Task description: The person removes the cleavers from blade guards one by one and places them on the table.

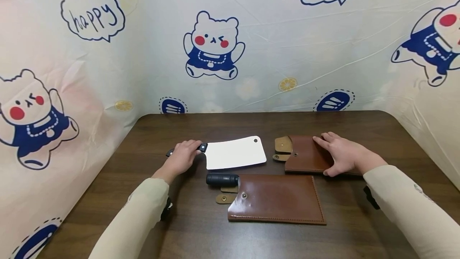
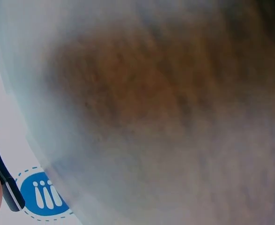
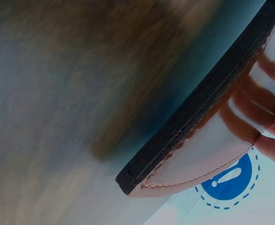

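A cleaver (image 1: 235,153) with a broad pale blade lies at the middle of the table, its blade pointing right and a round hole near the tip. My left hand (image 1: 184,156) grips its black handle (image 2: 3,183), fingers curled over it. To the right, my right hand (image 1: 346,153) spans a brown leather sheath (image 1: 307,153), thumb at the near edge and fingertips by the far one. Its tan straps hang out on the left and no handle shows there. The right wrist view shows the sheath's dark side edge (image 3: 198,103) and fingertips at its glossy face.
Nearer on the table (image 1: 194,239) lies a second brown sheath (image 1: 280,201) with a black handle (image 1: 222,180) sticking out on its left and two tan straps below it. A printed cloth (image 1: 258,39) with bears hangs behind and at both sides.
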Demonstrator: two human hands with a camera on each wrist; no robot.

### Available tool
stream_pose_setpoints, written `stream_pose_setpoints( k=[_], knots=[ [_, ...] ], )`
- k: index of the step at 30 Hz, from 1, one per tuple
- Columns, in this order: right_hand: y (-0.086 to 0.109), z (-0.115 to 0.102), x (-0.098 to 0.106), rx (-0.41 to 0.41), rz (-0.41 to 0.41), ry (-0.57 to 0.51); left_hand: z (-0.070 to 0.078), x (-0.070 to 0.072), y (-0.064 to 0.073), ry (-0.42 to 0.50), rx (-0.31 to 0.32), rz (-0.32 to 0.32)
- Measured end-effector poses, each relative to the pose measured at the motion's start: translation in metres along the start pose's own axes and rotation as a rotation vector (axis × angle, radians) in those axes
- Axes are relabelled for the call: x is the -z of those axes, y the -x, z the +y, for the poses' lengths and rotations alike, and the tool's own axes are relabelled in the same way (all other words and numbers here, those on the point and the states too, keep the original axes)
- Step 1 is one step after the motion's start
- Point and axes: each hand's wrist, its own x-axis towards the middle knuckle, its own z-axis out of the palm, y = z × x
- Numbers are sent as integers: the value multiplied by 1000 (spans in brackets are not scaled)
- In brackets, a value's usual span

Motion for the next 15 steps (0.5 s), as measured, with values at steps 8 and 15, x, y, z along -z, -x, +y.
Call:
stream_pose_setpoints(
  k=[8,15],
  knots=[
    [0,3,0,-10,-24,-4,-6,-2,2,-8,41,-37],
    [-1,1,0,1,-47,-16,-10,-2,4,-3,74,-79]
  ],
)
